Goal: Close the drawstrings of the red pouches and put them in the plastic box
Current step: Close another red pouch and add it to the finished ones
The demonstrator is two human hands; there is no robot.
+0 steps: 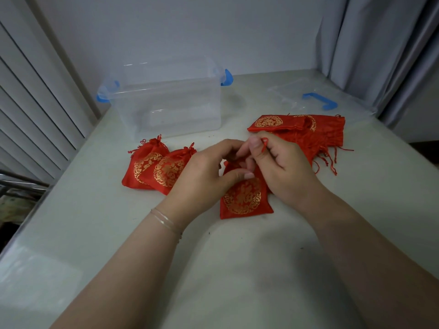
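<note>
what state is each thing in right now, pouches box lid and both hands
plastic box: open, no pouches inside
lid: off, flat on the table
two left pouches: cinched shut, overlapping
middle pouch: being closed, top under the hands
right pile of pouches: loose, strings trailing
left hand: holding the pouch top
right hand: pinching a drawstring

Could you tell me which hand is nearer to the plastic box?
Left. The left hand lies just below the box, near its front; the right hand is farther off to the box's right.

head view looks down, close over the table (pixel 237 269).
</note>
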